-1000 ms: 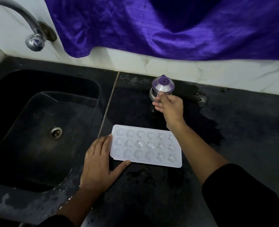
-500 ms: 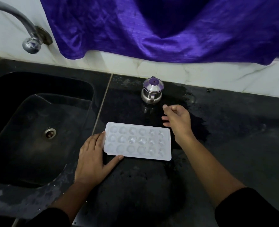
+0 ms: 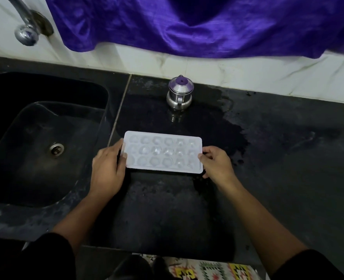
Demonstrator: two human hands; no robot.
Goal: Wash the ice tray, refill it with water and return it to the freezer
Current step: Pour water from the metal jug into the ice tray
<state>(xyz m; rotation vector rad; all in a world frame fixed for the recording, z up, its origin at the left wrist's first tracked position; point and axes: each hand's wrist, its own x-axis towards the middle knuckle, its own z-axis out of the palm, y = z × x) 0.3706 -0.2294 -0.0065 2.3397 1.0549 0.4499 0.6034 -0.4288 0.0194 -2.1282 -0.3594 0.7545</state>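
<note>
Ice tray (image 3: 163,152), white with 3 rows of 6 moulds, is held level at both short ends over the wet black bench (image 3: 268,158). The left hand's fingers (image 3: 119,145) curl round the tray's left edge with the thumb lying on its rim; the right hand's fingers (image 3: 203,156) pinch the right edge, thumb on top. Both the left hand (image 3: 108,168) and the right hand (image 3: 217,164) grip only the tray. Whether its underside touches the bench cannot be told. Several moulds glint.

Black sleeves cover both forearms near the bottom of the frame. Behind the tray, well apart from it, a small steel pot (image 3: 180,92) with a purple-topped lid stands upright in a dark wet patch, close to the white marble wall (image 3: 248,71). To the left, a black sink (image 3: 36,178) with a metal drain (image 3: 56,148) sits beside the bench, a chrome tap (image 3: 25,27) above it. A purple cloth (image 3: 187,23) hangs across the wall. A patterned mat (image 3: 207,269) shows on the floor below the bench's front edge.
</note>
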